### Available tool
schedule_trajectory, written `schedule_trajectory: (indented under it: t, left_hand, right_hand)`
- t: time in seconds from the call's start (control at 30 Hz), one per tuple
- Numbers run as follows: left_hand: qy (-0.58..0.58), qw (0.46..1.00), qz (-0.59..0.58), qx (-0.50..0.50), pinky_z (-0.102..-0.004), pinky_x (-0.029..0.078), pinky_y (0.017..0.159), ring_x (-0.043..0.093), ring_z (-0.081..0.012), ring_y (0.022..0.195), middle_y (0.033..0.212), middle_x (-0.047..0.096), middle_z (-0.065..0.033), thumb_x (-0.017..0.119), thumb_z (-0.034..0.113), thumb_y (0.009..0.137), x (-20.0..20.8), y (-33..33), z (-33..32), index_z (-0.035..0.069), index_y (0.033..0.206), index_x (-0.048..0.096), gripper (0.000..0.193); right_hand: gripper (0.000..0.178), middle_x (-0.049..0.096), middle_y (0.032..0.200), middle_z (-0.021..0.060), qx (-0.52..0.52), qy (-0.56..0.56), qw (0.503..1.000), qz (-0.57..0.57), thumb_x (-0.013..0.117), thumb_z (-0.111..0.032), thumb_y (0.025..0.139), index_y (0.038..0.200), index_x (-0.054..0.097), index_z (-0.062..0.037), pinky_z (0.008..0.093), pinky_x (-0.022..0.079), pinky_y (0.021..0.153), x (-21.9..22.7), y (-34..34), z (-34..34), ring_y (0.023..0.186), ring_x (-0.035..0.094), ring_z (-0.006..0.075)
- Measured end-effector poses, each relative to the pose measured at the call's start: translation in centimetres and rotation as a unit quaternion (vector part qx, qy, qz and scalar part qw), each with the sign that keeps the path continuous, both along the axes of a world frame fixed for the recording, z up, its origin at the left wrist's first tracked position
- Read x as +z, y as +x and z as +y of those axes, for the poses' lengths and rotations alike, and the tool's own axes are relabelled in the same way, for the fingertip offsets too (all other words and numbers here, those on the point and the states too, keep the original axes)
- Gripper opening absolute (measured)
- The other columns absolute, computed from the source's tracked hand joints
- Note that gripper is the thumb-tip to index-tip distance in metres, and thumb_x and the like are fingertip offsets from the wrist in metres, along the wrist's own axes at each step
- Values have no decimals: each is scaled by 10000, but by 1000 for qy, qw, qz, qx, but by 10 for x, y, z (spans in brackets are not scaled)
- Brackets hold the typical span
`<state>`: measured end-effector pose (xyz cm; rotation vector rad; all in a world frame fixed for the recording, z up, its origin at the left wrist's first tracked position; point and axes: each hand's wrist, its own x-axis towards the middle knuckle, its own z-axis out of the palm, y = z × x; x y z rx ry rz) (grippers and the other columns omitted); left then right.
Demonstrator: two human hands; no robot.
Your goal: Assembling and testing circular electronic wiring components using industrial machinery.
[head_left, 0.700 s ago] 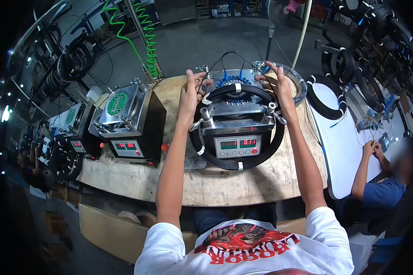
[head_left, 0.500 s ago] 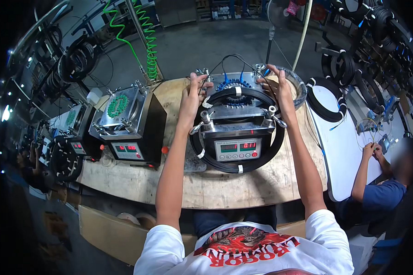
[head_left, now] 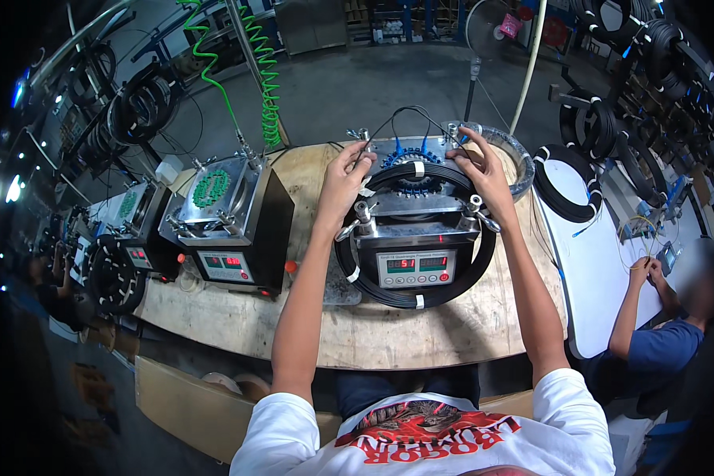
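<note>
A black polishing machine with a red-digit display stands in front of me. Around its top and front hangs a coil of black cable, bound with white ties. Blue connectors ring the round fixture on the steel top plate, and thin cable ends arch above them. My left hand is closed at the left of the fixture, thumb and fingers pinching a thin black cable. At the right, my right hand is closed with its fingertips on the other side of the cable arch. Knobbed clamps stand at the plate's corners.
Two similar machines with green fixtures stand to the left on the wooden bench. Green coiled hoses hang behind. A clear-wrapped coil lies at the right. Beyond, a person handles yellow cable at a white table.
My fingers have drawn in from a wider spread onto the thin cable ends. The display digits have changed. The whole view has shifted slightly.
</note>
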<state>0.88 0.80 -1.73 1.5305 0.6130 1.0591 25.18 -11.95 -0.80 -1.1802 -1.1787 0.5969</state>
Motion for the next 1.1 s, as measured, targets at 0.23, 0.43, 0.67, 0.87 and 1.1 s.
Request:
schedule_trajectory:
  t: [0.23,0.43,0.67,0.87,1.1]
  left_hand:
    - [1,1000,16,-10,-282,416,1046,589,-143,1149,1167,654,-77,538,15,972,1,-1,3,-36,1380,522,411]
    - [58,990,129,-6,-276,389,1049,555,-132,1136,1096,630,-52,489,-45,936,17,0,8,42,1408,525,482]
    - [87,976,192,60,-231,420,772,528,-101,852,1009,603,-22,460,-30,933,18,11,10,37,1314,597,410]
    - [40,988,135,58,-218,411,763,514,-80,844,1026,603,-5,483,-24,915,13,8,9,53,1361,582,463]
    - [78,993,88,4,-205,410,738,507,-65,840,1160,609,-46,481,-37,909,5,7,15,36,1430,500,527]
  right_hand:
    - [646,622,1277,202,29,12,999,19,499,108,850,1465,453,-85,291,472,969,-4,8,6,1129,618,172]
    - [628,676,1131,127,-35,-83,987,-136,527,60,845,1455,462,-74,276,485,863,22,3,13,929,629,154]
    - [602,695,1080,208,-66,-36,988,-133,569,-11,857,1443,486,-117,310,493,895,11,2,27,1012,663,210]
    - [651,654,1188,222,-4,-5,999,-54,506,68,873,1490,404,-112,286,497,892,8,-1,26,1036,646,198]
    - [599,652,1198,225,-43,-27,996,-67,548,-3,892,1471,435,-107,304,500,890,1,7,30,1019,660,218]
